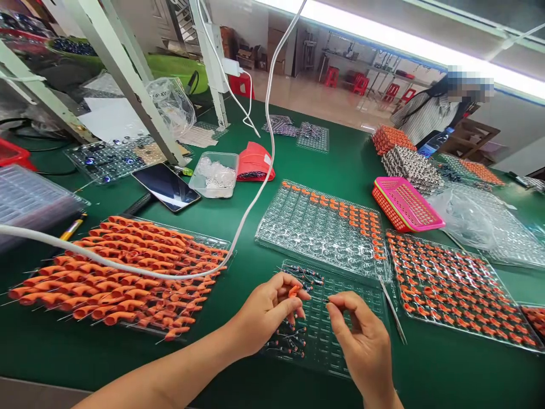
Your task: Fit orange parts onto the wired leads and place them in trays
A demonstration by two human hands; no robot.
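Note:
My left hand is closed, its fingers pinching a small orange plastic piece. To its right, my right hand has thumb and forefinger pressed together on something thin and dark, too small to name. Both hands are over a transparent moulded tray. Small dark components with thin leads lie in its left part, some hidden by my left hand. Just beyond, a larger transparent tray has orange pieces along its far and right sides. A pair of metal tweezers rests right of my right hand.
Orange curved shells fill a tray at left, crossed by a white cable. A tray of orange parts and a pink basket stand right. Behind are a phone and plastic box. A person is at far right.

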